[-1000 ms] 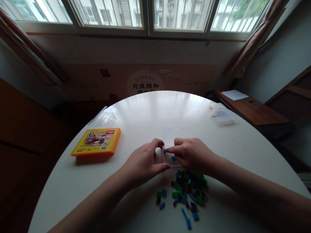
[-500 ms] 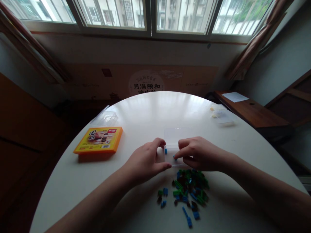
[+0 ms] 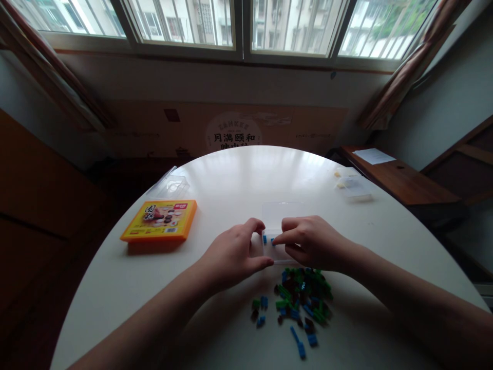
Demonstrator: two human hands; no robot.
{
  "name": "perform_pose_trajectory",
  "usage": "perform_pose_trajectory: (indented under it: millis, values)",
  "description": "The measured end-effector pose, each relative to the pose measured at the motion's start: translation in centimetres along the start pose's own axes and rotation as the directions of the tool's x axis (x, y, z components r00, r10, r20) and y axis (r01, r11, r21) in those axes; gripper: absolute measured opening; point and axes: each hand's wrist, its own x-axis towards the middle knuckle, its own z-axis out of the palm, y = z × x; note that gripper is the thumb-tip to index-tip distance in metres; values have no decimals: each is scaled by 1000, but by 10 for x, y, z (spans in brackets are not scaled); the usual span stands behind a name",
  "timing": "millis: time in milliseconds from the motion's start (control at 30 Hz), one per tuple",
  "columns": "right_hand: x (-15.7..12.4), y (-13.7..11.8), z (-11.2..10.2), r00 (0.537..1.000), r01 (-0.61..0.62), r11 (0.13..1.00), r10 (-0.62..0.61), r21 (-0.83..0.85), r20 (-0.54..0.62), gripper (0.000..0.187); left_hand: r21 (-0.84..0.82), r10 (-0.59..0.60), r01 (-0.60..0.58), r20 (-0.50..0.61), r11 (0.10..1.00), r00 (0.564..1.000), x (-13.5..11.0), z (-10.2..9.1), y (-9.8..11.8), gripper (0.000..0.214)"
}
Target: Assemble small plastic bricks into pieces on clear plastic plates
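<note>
On the white table stands a clear plastic box (image 3: 278, 253) with its see-through lid tipped back. My left hand (image 3: 239, 249) is closed around its left end, thumb at the near corner and fingers at the far one. A small blue brick (image 3: 265, 239) lies inside against the left wall. Beside it my right hand (image 3: 314, 242) touches a second blue brick (image 3: 272, 241) with its outstretched index fingertip. The thumb of that hand is apart from the index finger. Just in front of the box lies a pile of small green, blue and dark bricks (image 3: 304, 290).
A yellow-orange game box (image 3: 162, 221) lies on the left of the round table (image 3: 254, 169), with clear plastic cases (image 3: 169, 186) behind it. More clear containers (image 3: 354, 187) stand at the back right. A wooden desk (image 3: 419, 180) adjoins there, below the window side.
My right index finger has slid the second blue brick left and away from me, closer to the first brick. My left hand stays on the box.
</note>
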Motion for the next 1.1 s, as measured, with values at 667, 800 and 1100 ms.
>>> perform_pose_trajectory:
  millis: [667,800,1100]
  values:
    - [1,-3,9,997,-77,997,77,-7,-28,23,7,8,-8,2,1000,1000,0,-1,1,54]
    - [2,-4,10,997,-77,996,76,-38,-26,24,2,12,-12,6,1000,1000,1,0,1,54]
    - [3,-5,10,997,-71,997,70,-44,-16,21,6,21,-21,8,1000,1000,0,-1,1,53]
